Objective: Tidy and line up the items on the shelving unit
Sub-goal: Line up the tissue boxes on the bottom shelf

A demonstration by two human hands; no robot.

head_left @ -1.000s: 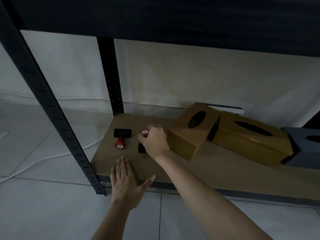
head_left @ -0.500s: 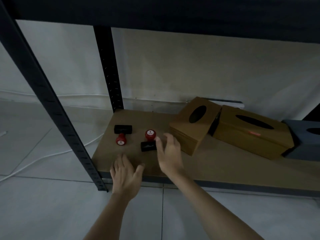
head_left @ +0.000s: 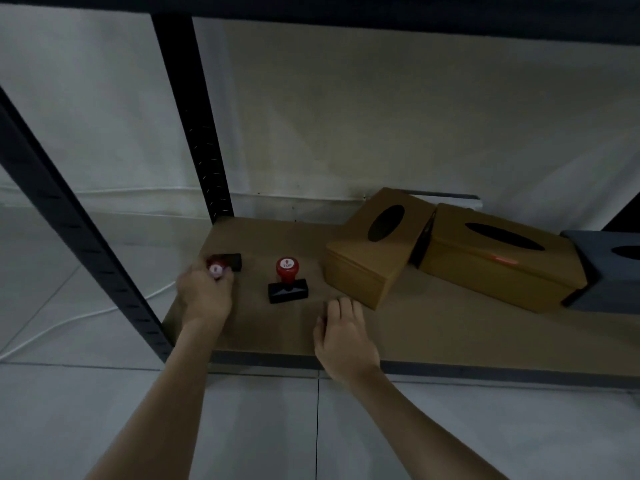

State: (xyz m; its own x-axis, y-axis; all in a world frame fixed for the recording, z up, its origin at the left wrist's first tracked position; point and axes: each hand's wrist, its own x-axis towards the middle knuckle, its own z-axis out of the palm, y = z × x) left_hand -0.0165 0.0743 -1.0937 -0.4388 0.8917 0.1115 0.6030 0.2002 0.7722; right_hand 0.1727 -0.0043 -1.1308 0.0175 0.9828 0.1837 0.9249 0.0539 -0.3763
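Two rubber stamps with red knobs and black bases sit at the left end of the brown shelf board [head_left: 433, 334]. My left hand [head_left: 204, 299] is closed around the red knob of the left stamp [head_left: 225, 265], which looks tilted. The right stamp [head_left: 287, 282] stands upright and free, its knob marked TOP. My right hand [head_left: 343, 337] rests near the shelf's front edge, fingers loosely curled, holding nothing, just short of the nearer brown tissue box [head_left: 377, 251]. A second brown tissue box [head_left: 498, 258] lies askew beside it.
A grey tissue box [head_left: 613, 271] sits at the far right. Black metal uprights [head_left: 194, 126] frame the shelf on the left, with a dark shelf overhead. A white cable [head_left: 69, 320] runs over the tiled floor to the left.
My right hand let go of the right stamp and drew back toward the front edge. My left hand moved from the shelf edge up to the left stamp and closed on its knob.
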